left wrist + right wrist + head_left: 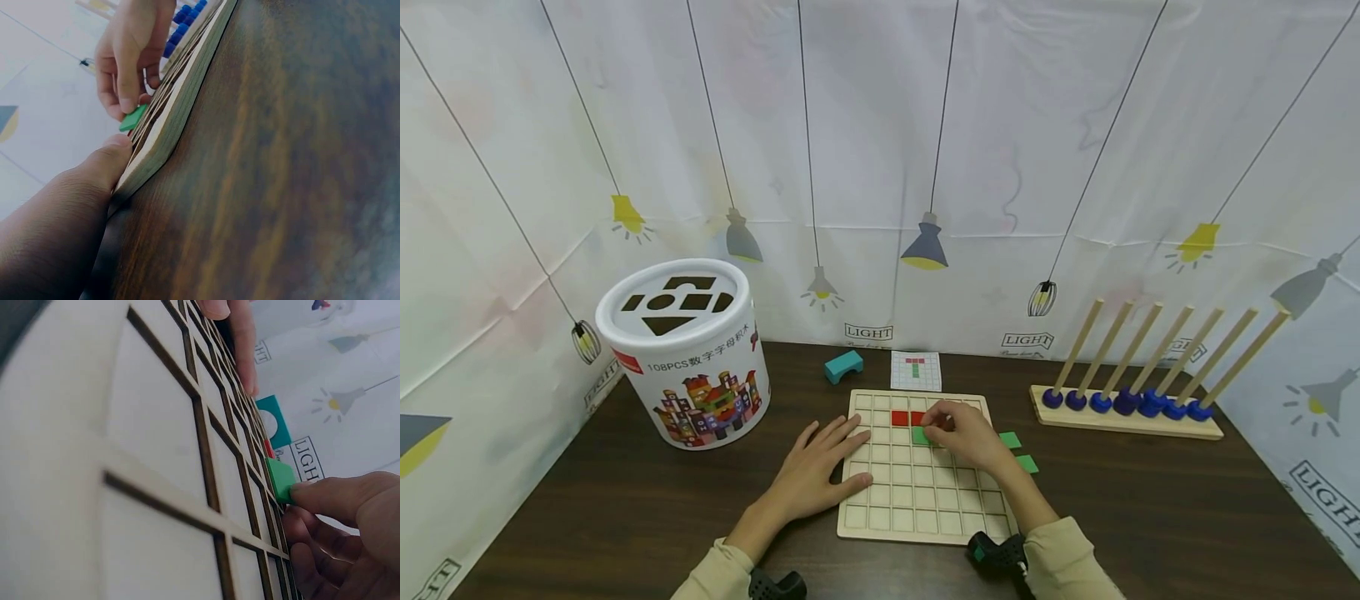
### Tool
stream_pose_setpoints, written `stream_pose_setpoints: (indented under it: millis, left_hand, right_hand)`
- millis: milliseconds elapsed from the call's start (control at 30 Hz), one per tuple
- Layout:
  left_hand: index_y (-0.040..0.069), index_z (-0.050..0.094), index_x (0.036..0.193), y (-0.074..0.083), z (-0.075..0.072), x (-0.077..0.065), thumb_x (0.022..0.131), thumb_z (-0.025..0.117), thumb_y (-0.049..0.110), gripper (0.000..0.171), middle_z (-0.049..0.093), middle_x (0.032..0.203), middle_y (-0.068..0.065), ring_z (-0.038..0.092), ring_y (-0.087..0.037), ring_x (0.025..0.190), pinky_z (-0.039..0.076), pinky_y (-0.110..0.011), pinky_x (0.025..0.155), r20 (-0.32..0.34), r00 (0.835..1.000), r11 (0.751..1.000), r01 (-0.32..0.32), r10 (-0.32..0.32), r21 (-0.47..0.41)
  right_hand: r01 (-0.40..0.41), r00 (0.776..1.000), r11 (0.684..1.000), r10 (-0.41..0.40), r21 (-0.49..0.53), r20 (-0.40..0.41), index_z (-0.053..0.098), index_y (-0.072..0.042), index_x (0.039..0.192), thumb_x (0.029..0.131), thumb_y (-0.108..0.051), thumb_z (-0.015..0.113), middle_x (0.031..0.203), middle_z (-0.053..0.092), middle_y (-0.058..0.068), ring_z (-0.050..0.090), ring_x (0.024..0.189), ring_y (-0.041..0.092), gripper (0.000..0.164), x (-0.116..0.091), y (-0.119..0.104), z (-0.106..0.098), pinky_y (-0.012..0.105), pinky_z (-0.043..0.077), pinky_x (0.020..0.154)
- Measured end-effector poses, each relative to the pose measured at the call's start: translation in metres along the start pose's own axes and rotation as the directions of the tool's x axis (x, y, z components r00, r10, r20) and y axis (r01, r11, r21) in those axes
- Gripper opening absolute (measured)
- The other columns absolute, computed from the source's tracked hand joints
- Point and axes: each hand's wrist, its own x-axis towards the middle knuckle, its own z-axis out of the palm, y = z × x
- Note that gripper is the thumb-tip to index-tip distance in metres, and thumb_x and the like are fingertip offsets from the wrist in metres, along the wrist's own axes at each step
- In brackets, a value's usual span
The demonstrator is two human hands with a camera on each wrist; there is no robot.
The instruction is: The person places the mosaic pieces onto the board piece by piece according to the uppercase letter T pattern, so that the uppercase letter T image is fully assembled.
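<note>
A wooden grid board (902, 521) lies on the dark table, with red square tiles (899, 418) in its second row. My right hand (964, 433) is over the upper right of the board and pinches a green square tile (281, 480) between thumb and fingers. That tile stands tilted at the grid, just below the red ones. My left hand (820, 471) rests with fingers spread on the board's left edge. Two more green tiles (1027, 464) lie beside the board on the right, partly behind the right hand and forearm.
Behind the board lies a pattern card (928, 375) with a red and green T shape. A teal arch block (844, 367) sits left of it. A white block bucket (700, 367) stands at left, and a peg rack with blue beads (1127, 417) at right.
</note>
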Motion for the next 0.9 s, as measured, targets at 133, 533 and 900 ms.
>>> stream_pose_setpoints:
  millis: [133, 533, 900]
  left_hand:
    - [0.031, 0.036, 0.147, 0.0012, -0.0007, -0.0002, 0.09, 0.042, 0.065, 0.067, 0.028, 0.156, 0.004, 0.025, -0.022, 0.145, 0.015, -0.057, 0.115, 0.006, 1.0, 1.0, 0.005, -0.005, -0.008]
    - [0.03, 0.037, 0.146, 0.0013, -0.0008, 0.0004, 0.09, 0.046, 0.063, 0.066, 0.028, 0.156, 0.003, 0.026, -0.024, 0.144, 0.014, -0.058, 0.115, -0.003, 1.0, 1.0, 0.002, -0.002, -0.024]
    - [0.029, 0.039, 0.145, 0.0022, -0.0025, -0.0005, 0.089, 0.046, 0.064, 0.066, 0.029, 0.156, 0.003, 0.026, -0.025, 0.144, 0.014, -0.058, 0.115, 0.001, 1.0, 1.0, 0.011, -0.011, -0.025]
  right_hand:
    - [-0.017, 1.0, 1.0, 0.017, -0.009, -0.017, 0.066, -0.006, 0.096, 0.089, -0.01, 0.064, 0.087, 0.063, 0.003, 0.056, 0.077, 0.012, 0.008, -0.0004, -0.001, 0.0021, 0.026, 0.046, 0.066]
    - [0.015, 1.0, 0.998, -0.015, -0.064, -0.003, 0.067, -0.007, 0.095, 0.089, -0.01, 0.064, 0.092, 0.06, 0.003, 0.055, 0.079, 0.011, 0.008, -0.0012, -0.0003, 0.0042, 0.024, 0.047, 0.068]
    - [0.035, 0.999, 0.999, -0.036, 0.041, 0.032, 0.065, -0.006, 0.1, 0.091, -0.013, 0.062, 0.093, 0.063, 0.005, 0.056, 0.081, 0.015, 0.012, -0.0057, -0.0018, -0.0028, 0.025, 0.047, 0.069]
